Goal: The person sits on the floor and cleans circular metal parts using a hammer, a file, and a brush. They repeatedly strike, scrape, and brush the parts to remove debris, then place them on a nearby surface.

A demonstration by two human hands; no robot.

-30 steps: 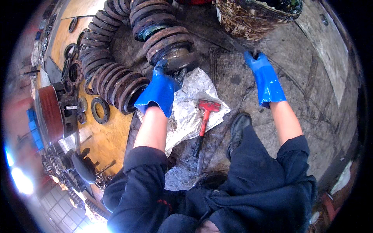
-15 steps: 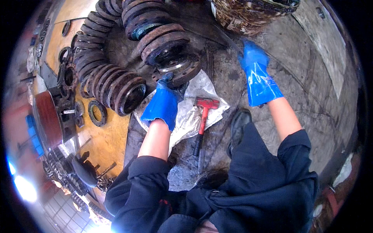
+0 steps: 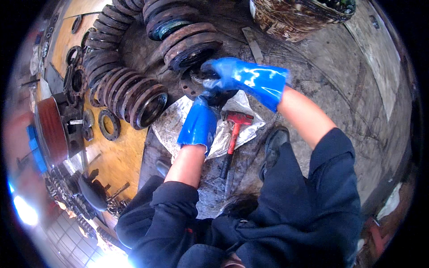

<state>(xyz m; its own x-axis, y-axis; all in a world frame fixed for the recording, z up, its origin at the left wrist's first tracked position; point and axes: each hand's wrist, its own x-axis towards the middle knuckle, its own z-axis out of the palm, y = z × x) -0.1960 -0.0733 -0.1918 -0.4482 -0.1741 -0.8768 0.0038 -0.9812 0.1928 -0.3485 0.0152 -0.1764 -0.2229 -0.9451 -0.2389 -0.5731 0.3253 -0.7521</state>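
A dark, greasy flange (image 3: 187,85) with bolt holes lies at the end of a row of stacked flanges, partly covered by my hands. Over its top reaches my right hand (image 3: 246,78) in a blue rubber glove, its fingers curled. What they grip, if anything, is hidden. My left hand (image 3: 199,117), gloved the same way, is at the flange's near edge; its fingertips are dark and mostly hidden. Just below lies a sledgehammer (image 3: 235,127) with a red head and black grip, on a crumpled whitish sheet (image 3: 172,123). Beyond my right hand a flat metal strip (image 3: 253,44) rests on the floor.
Rusty flanges (image 3: 129,96) stand stacked in a curved row at left. A grimy bucket (image 3: 295,20) stands at the far right. Loose rings (image 3: 109,125) lie on a yellowish board (image 3: 127,154). My shoe (image 3: 275,145) is beside the hammer.
My right hand has swung left from beside the metal strip to the flange, and the strip now lies on the floor. My left hand has shifted slightly right and nearer.
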